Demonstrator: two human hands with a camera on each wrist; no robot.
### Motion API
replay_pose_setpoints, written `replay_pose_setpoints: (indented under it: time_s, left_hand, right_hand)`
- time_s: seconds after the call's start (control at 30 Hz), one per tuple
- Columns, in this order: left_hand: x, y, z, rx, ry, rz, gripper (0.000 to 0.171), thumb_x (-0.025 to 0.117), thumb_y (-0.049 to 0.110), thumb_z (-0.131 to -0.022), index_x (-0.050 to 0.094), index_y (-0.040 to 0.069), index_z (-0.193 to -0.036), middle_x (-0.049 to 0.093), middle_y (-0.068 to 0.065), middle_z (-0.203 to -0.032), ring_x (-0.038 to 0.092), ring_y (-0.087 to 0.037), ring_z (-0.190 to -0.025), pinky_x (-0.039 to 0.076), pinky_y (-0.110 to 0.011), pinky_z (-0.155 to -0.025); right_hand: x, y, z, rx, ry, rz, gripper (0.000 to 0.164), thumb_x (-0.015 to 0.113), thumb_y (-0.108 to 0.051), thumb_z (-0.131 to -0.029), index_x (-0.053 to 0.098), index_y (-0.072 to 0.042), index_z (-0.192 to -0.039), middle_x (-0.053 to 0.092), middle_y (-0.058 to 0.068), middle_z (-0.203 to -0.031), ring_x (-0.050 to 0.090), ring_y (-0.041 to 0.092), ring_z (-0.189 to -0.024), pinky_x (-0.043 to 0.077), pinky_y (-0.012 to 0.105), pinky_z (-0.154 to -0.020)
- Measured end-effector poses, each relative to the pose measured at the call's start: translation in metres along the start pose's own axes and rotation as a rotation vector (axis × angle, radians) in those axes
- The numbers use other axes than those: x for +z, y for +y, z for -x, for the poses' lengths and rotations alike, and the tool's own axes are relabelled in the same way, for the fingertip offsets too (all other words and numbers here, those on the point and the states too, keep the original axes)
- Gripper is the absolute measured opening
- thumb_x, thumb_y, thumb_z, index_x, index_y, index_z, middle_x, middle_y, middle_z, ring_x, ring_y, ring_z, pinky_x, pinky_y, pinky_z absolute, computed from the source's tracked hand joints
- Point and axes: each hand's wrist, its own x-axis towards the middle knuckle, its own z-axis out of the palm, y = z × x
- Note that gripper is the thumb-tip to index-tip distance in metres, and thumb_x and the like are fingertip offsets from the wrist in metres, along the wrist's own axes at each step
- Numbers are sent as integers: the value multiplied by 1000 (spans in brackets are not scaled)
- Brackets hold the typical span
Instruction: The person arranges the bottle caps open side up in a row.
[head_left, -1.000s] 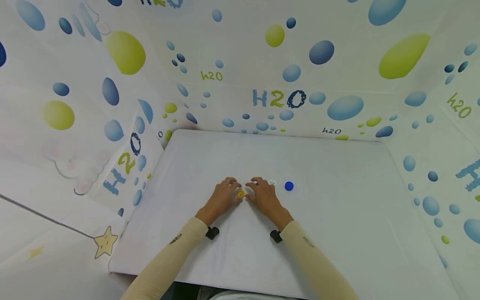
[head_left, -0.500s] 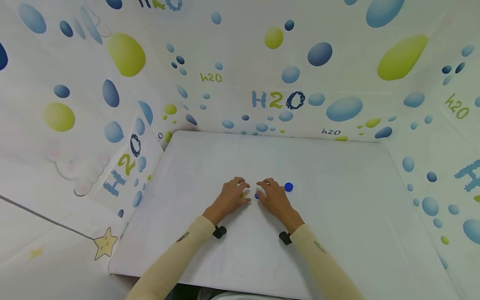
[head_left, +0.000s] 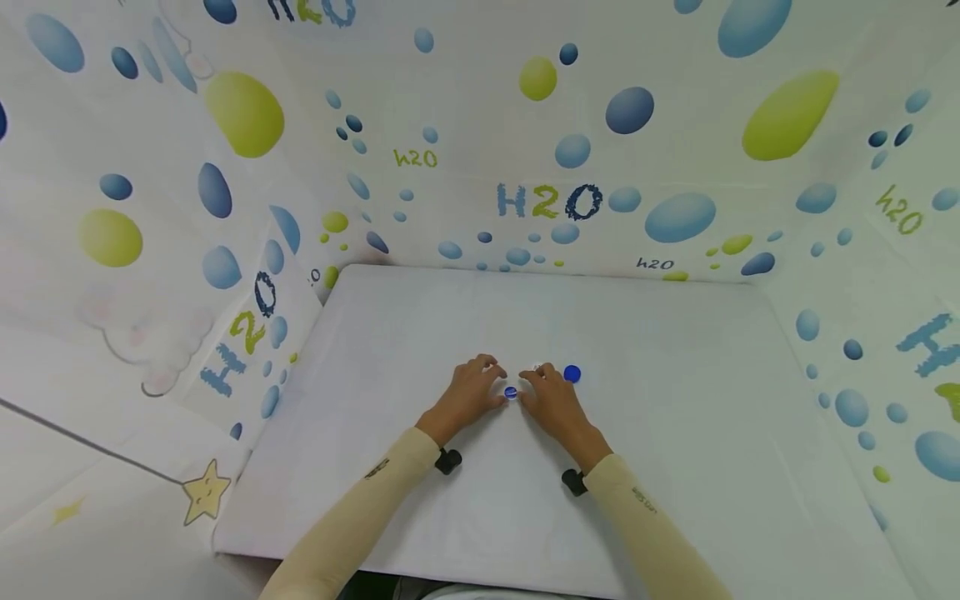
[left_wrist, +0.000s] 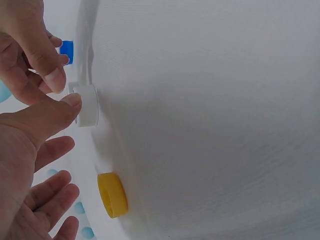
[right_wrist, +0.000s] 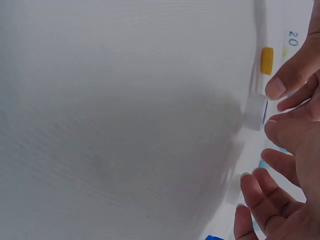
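Observation:
Between my two hands in the head view lies a white cap with a blue-patterned top (head_left: 511, 392), like a bottle cap. Its white side (left_wrist: 88, 106) faces the left wrist view. My left hand (head_left: 474, 393) is on its left, the thumb tip at the cap's edge and the fingers loosely bent. On the other side, my right hand (head_left: 555, 406) has its thumb close to the same cap; contact is hard to tell. A yellow cap (left_wrist: 113, 195) sits beside the left fingers, hidden in the head view. Another white cap (right_wrist: 233, 190) is by the right fingers.
Just right of the right hand lies a blue cap (head_left: 572, 373). The caps stand on a table with a white cover (head_left: 637, 333). Patterned cloth walls (head_left: 450, 100) rise at the back and both sides.
Both hands have moved right. The yellow cap, earlier between them, is now hidden behind the left hand. The blue-patterned cap has come into view between the thumbs.

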Motion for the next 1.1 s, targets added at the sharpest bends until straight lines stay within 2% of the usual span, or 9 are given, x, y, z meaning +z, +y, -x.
replay_pose_setpoints:
  time_s: [0.23,0.53,0.9,1.1]
  left_hand:
    - [4,3,-3,-25,-36,-16,36,76,32,-100,70,14,-131,57,-12,-144,56,-32,-134,41,-53,-116]
    - [3,5,-2,-5,-30,-9,33,75,30,-100,70,13,-128,58,-13,-143,56,-32,-133,41,-54,-115]
    - [4,5,0,8,-18,-4,28,76,29,-100,72,12,-121,58,-13,-141,57,-35,-132,42,-55,-114]
    - [5,4,-1,27,-8,-30,27,77,30,-99,72,12,-119,59,-13,-141,58,-34,-131,42,-54,-113]
  right_hand:
    - [8,1,0,23,-53,38,41,74,-25,-101,66,-10,-139,63,16,-127,66,30,-113,58,49,-91]
    - [12,-2,2,25,-52,28,41,73,-28,-102,67,-11,-139,62,16,-129,66,31,-114,57,50,-92]
    - [14,-3,4,12,-38,-10,35,75,-22,-100,71,-10,-133,62,15,-122,65,31,-109,56,49,-88]
    - [15,-4,3,-1,-35,27,35,76,-23,-100,72,-11,-133,63,14,-121,66,30,-107,55,47,-85]
